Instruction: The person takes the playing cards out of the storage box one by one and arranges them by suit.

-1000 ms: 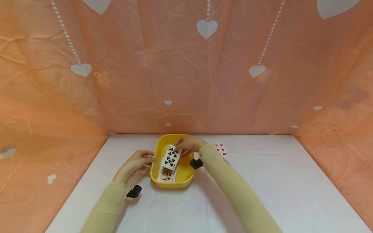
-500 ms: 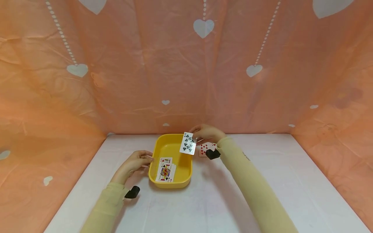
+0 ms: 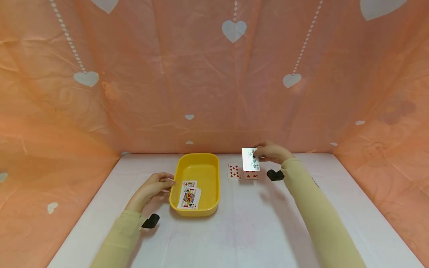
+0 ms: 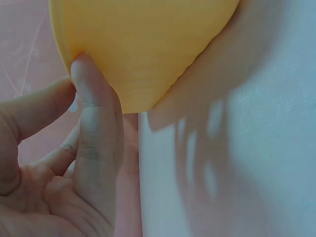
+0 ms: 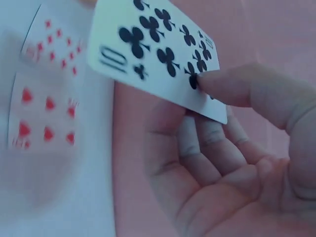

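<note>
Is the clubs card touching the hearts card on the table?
Apart: the right wrist view shows white tabletop between the ten of clubs and the hearts card.

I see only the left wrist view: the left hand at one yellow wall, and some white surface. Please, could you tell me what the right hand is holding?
Observer: The right hand holds a ten of clubs.
Operator: Thank you. Is this card above the yellow container?
Observer: No. In the head view it is to the right of the yellow container, past the rim.
Operator: I understand. And does something lie inside the container? I cannot look into it.
Observer: Yes, several overlapping playing cards lie in it, towards the end nearer the person.
</note>
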Motion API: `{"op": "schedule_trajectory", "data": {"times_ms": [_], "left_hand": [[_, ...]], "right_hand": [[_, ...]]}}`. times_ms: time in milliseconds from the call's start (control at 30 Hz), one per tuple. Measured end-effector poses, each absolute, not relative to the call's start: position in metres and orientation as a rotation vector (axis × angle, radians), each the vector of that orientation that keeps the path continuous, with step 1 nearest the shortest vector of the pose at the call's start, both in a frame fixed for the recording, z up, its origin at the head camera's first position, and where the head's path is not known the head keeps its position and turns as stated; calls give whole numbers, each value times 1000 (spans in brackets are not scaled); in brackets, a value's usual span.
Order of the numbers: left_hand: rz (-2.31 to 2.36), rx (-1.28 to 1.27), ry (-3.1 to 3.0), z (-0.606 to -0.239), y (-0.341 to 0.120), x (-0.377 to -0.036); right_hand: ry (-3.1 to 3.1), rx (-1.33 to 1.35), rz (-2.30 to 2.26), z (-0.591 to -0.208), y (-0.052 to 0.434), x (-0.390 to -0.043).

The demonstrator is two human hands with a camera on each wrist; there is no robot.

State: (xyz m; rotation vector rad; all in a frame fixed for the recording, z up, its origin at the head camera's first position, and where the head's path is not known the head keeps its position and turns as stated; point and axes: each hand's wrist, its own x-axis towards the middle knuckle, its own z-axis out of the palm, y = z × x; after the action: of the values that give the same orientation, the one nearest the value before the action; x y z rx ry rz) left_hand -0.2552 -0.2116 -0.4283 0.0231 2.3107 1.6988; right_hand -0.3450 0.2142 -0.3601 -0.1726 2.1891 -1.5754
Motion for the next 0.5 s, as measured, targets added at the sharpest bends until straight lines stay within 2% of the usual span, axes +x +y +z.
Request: {"op": "schedule_trajectory", "data": {"times_ms": [500], "left_hand": [[1750, 42, 2282, -431, -211, -255]], "right_hand": [[2170, 12, -1694, -404, 279, -342]]}}
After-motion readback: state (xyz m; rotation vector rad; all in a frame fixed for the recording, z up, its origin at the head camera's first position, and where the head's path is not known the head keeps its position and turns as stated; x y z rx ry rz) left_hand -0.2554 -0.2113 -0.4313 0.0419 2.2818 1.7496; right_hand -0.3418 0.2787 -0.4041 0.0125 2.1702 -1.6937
